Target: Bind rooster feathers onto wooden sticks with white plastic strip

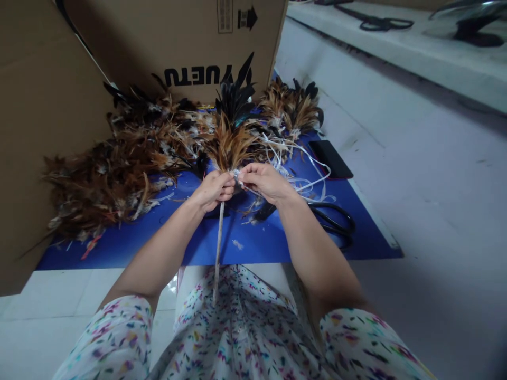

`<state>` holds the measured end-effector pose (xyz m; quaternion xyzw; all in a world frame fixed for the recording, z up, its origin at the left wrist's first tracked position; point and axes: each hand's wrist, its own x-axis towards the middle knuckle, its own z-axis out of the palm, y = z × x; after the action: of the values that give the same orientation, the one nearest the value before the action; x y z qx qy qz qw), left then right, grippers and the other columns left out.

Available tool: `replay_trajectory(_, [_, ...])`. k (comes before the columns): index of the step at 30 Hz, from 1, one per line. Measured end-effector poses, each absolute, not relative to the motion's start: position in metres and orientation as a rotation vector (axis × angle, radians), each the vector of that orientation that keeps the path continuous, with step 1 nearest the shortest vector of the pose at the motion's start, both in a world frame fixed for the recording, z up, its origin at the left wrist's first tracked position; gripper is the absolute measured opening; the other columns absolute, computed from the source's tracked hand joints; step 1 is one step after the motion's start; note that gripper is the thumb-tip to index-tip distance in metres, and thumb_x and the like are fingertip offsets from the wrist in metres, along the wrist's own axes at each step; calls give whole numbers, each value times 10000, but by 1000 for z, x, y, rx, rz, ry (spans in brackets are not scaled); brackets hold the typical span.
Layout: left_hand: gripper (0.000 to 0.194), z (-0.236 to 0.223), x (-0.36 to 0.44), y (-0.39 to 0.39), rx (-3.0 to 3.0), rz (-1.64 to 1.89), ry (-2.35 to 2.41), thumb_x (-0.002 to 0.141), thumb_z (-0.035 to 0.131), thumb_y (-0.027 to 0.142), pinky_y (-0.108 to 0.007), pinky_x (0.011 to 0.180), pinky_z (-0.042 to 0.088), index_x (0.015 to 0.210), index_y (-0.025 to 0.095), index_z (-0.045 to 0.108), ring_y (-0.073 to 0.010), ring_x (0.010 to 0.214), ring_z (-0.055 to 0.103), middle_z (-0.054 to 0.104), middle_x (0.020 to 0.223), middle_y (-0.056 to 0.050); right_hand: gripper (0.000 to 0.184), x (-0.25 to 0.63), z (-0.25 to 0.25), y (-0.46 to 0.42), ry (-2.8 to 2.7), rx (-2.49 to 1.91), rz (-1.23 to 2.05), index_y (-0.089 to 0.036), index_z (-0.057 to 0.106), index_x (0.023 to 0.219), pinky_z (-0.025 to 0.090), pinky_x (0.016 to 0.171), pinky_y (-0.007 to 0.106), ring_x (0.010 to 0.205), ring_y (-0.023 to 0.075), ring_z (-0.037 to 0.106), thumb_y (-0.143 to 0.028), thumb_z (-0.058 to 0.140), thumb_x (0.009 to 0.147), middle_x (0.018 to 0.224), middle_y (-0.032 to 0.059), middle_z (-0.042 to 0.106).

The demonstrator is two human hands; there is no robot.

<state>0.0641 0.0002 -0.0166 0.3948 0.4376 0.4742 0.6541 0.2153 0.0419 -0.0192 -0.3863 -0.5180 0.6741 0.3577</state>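
My left hand point(217, 189) is closed round a feather duster, at the base of its brown and black feathers point(231, 138). Its thin wooden stick point(219, 248) runs down from that fist past the table's front edge. Beside it, my right hand point(264, 182) pinches white plastic string point(236, 173) at the foot of the feathers, its fingertips almost touching the left ones. Loops of the same string point(312, 184) lie loose to the right. Black-handled scissors point(335, 219) rest near my right forearm, their blades partly hidden.
Loose brown feathers point(114, 174) are heaped at the left of the blue table point(261, 248), with another bunch point(291, 108) behind. A black phone point(330, 158) lies at the right edge. A cardboard box point(130, 47) stands behind; a ledge with more scissors point(380, 22) runs along the right wall.
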Motion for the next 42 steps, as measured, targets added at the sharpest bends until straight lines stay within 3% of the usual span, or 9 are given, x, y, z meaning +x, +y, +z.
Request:
replay_trajectory(12, [352, -16, 64, 1, 810, 1126, 1016, 917, 488, 150, -108, 350, 131, 601, 180, 335, 8, 370, 204, 286, 526, 93, 110, 218, -20, 42, -1371, -930, 1736, -141, 678, 718, 346, 560, 240, 543, 61, 446, -149, 643, 614, 584, -37, 568])
replay_trajectory(20, [321, -19, 63, 2, 796, 1127, 1033, 919, 469, 154, -109, 348, 137, 613, 164, 377, 8, 378, 211, 333, 546, 77, 229, 221, -16, 38, -1295, -937, 1786, -144, 652, 728, 403, 601, 242, 564, 72, 525, -262, 790, 589, 599, -27, 616])
replay_trajectory(29, [283, -20, 63, 2, 791, 1121, 1029, 894, 527, 199, -107, 343, 144, 632, 144, 434, 14, 381, 214, 391, 574, 63, 191, 219, -22, 40, -1292, -984, 1743, -150, 710, 738, 370, 563, 244, 539, 65, 481, -178, 741, 551, 593, -28, 616])
replay_trajectory(35, [263, -20, 63, 2, 797, 1137, 1057, 908, 491, 177, -108, 349, 153, 654, 110, 504, 21, 387, 227, 447, 620, 35, 221, 217, -26, 40, -1328, -971, 1719, -149, 687, 719, 358, 566, 255, 531, 62, 467, -291, 797, 590, 623, -20, 622])
replay_trajectory(42, [297, -15, 65, 1, 746, 1150, 1056, 930, 460, 155, -113, 351, 151, 635, 142, 424, 14, 383, 226, 402, 595, 53, 256, 217, -30, 41, -1344, -940, 1637, -157, 648, 695, 385, 601, 265, 560, 74, 484, -323, 813, 592, 604, -33, 590])
